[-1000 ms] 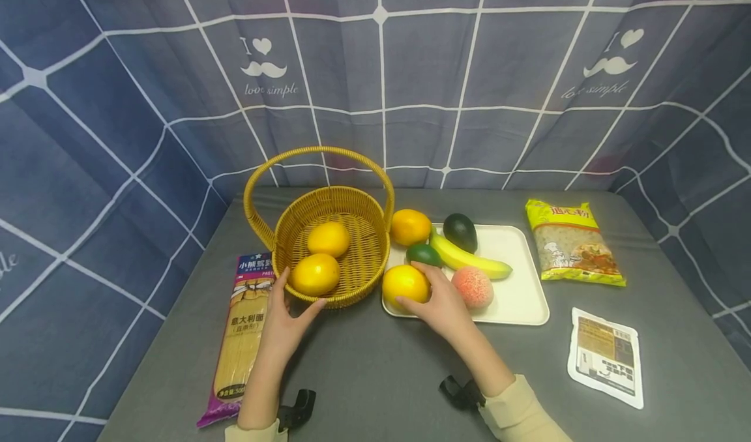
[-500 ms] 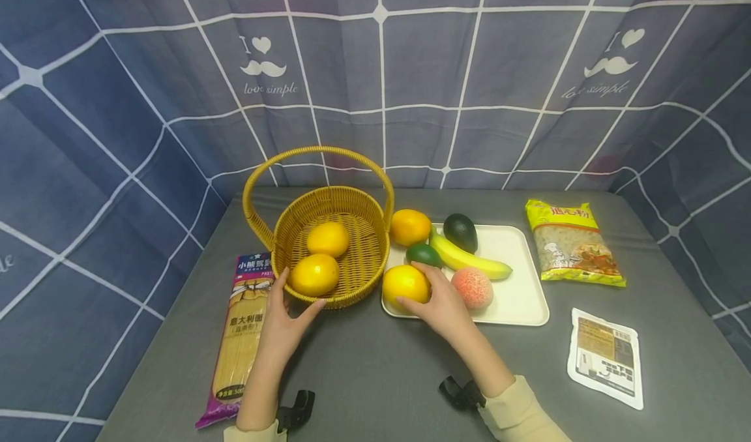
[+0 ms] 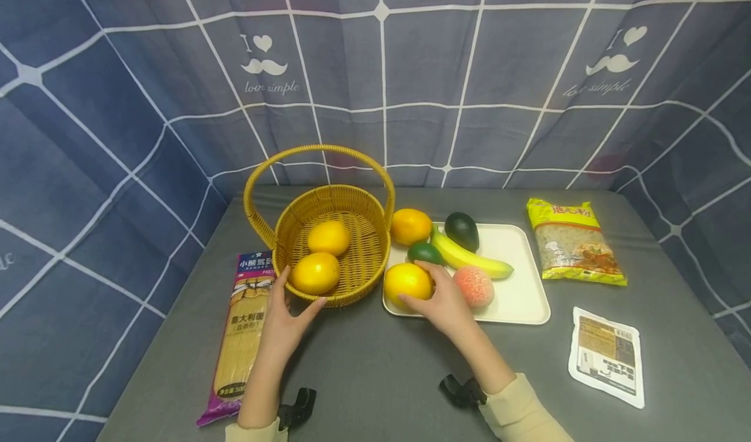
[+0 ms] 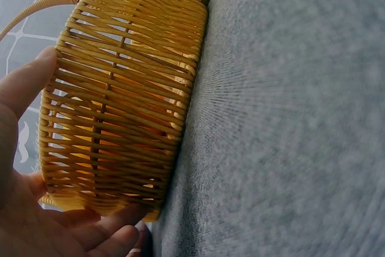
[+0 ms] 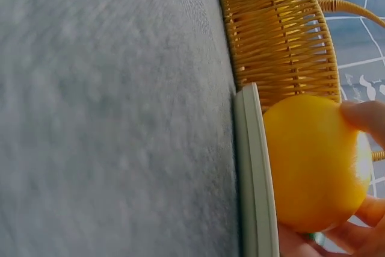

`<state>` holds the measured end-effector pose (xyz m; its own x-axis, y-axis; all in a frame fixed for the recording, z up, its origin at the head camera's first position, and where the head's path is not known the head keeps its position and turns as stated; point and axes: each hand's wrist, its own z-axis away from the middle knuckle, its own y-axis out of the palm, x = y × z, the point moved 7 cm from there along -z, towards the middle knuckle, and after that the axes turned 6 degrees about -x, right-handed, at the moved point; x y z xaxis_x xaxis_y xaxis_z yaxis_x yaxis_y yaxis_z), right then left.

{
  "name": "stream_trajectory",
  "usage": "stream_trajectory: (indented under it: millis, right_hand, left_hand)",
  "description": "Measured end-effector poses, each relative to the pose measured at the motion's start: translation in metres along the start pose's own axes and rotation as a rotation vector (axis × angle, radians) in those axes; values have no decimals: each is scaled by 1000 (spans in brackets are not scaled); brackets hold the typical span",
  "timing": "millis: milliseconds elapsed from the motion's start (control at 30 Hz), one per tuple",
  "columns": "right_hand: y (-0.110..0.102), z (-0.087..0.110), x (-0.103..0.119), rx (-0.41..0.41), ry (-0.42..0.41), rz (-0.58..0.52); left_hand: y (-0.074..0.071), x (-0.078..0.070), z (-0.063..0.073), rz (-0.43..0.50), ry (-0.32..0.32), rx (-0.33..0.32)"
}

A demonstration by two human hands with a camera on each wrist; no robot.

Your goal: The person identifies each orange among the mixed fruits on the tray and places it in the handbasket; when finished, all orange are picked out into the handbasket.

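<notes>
With my left hand (image 3: 283, 324) I hold the near left side of a round wicker basket (image 3: 376, 269), thumb at the front rim and fingers spread along its side. In the left wrist view the thumb presses the rim of the woven basket (image 4: 120, 112). Two yellow fruits (image 3: 315, 274) lie inside, under the arched handle (image 3: 320, 148). My right hand (image 3: 444, 302) grips a smooth, round yellow-orange fruit (image 3: 406, 282) at the near left corner of a white tray (image 3: 522, 305). In the right wrist view the fruit (image 5: 316, 161) shows just over the tray's rim, thumb and fingers round it.
The tray also bears an orange-yellow fruit (image 3: 411, 226), a banana (image 3: 469, 257), two dark green avocados (image 3: 461, 232) and a pink peach (image 3: 474, 287). Pasta (image 3: 243, 338) lies left of the basket; a yellow food bag (image 3: 575, 243) and a white pouch (image 3: 607, 357) lie right.
</notes>
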<state>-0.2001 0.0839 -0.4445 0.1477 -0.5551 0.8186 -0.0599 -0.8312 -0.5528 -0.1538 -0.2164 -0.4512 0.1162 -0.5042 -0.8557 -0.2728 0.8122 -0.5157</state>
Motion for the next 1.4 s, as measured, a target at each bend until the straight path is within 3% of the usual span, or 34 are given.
stream_trajectory:
  millis: [267, 500, 867, 1100, 1400]
  right_hand:
    - [-22, -4, 14, -54, 19, -123]
    - [-32, -8, 47, -84, -54, -188]
    - [-3, -20, 86, -32, -147, -193]
    - [18, -28, 90, -16, -181, -175]
    - [30, -33, 93, -21, -244, -72]
  left_hand:
    - [-1, -3, 1, -5, -3, -5]
    - [-2, -1, 1, 1, 2, -7]
    - [-1, 0, 2, 4, -1, 0]
    - [1, -1, 1, 15, -3, 7]
    - [-1, -2, 1, 5, 5, -9]
